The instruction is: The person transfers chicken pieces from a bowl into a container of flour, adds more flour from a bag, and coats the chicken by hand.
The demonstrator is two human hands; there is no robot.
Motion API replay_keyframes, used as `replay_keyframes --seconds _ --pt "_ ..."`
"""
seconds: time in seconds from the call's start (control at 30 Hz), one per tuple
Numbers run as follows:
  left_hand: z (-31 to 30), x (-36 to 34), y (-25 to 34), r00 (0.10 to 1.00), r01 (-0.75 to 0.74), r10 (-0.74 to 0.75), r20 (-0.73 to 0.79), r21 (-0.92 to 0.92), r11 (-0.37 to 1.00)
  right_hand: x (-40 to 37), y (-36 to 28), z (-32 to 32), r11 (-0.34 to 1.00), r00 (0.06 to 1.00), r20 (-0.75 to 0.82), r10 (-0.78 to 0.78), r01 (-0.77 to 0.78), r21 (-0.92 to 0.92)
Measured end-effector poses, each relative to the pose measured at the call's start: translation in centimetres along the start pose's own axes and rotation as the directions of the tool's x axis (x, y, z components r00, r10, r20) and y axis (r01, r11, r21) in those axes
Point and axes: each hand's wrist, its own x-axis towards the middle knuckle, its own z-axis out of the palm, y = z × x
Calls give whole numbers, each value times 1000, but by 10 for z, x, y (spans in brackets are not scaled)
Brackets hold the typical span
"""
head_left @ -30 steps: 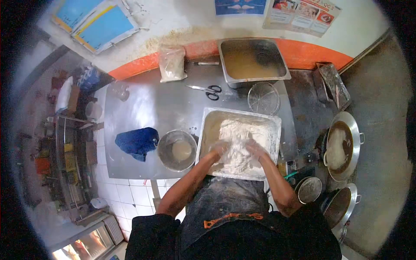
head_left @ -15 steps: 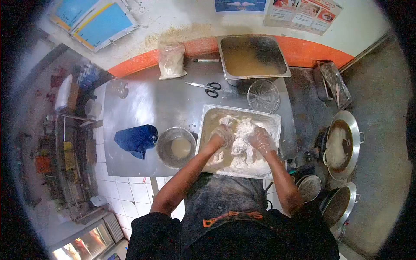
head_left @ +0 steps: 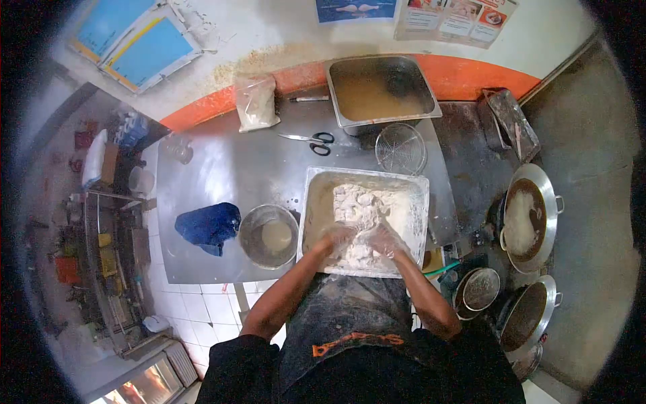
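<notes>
A white rectangular tub (head_left: 422,202) stands at the table's front edge, holding loose flour (head_left: 402,202) and a heap of lumpy flour-coated pieces (head_left: 356,202). My left hand (head_left: 342,233), in a clear plastic glove, curls against the heap's near left side. Opposite it, my right hand (head_left: 383,241), gloved the same way, is cupped around the near right side. Both hands are low in the tub, close together, with pieces between them. Flour hides some of the fingertips. Just left of the tub is a round metal bowl (head_left: 250,252) with pale liquid in it.
A dark blue cloth (head_left: 208,225) lies left of the bowl. Behind the tub are scissors (head_left: 313,140), a round wire strainer (head_left: 401,149), a bag of white powder (head_left: 256,104) and a deep metal pan (head_left: 334,108) of cloudy liquid. Large pans (head_left: 553,219) stand at the right.
Both hands have drawn back toward the tub's near side and closer together. The floured pieces are now gathered in a heap beyond them. The view has shifted slightly.
</notes>
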Motion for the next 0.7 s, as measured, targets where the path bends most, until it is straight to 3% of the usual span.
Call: replay_keyframes --seconds 0.13,0.17,0.27,0.33,0.37,0.4,0.43,0.47,0.5,0.53,0.57,0.63,0.67,0.7 --pt "-18 12 -10 999 -23 23 -34 28 999 2 9 -7 992 976 -217 6 22 127" --pt "-21 16 -13 999 -30 32 -42 43 999 -23 -11 -53 889 956 -99 276 -214 406" --pt "-26 31 -21 996 -81 87 -29 165 983 -38 -5 -81 894 969 -167 182 -92 438" --pt "-28 43 -23 982 -184 181 43 383 905 -38 -5 -84 923 951 -260 169 -61 381" --pt "-33 41 -19 982 -183 182 40 380 907 -33 2 -81 926 937 -304 170 -46 375" --pt "-38 36 -16 983 -99 85 -161 -82 992 -29 8 -76 928 922 -348 170 -31 371" --pt "-47 32 -10 952 -78 -95 -289 -533 842 -36 -1 -90 928 922 -348 171 -32 372" --pt "-62 31 -3 953 -78 -94 -288 -534 842 -54 -22 -118 915 935 -264 235 -121 385" --pt "-84 32 7 981 -116 84 -176 -178 977 -64 -34 -133 895 937 -177 300 -212 392" --pt "-90 34 8 978 -203 207 -3 195 960 -64 -34 -133 894 937 -175 302 -214 394" --pt "-93 33 11 978 -204 209 -3 197 959 -61 -34 -134 900 938 -169 303 -223 375" --pt "-96 31 17 981 -51 95 -166 253 966 -42 -15 -113 907 940 -163 301 -229 354" --pt "-96 31 17 982 -49 92 -165 250 967 -15 21 -71 979 944 -327 42 26 202" --pt "-96 34 16 968 25 7 -249 122 992 -2 41 -49 965 868 -440 -231 263 11"
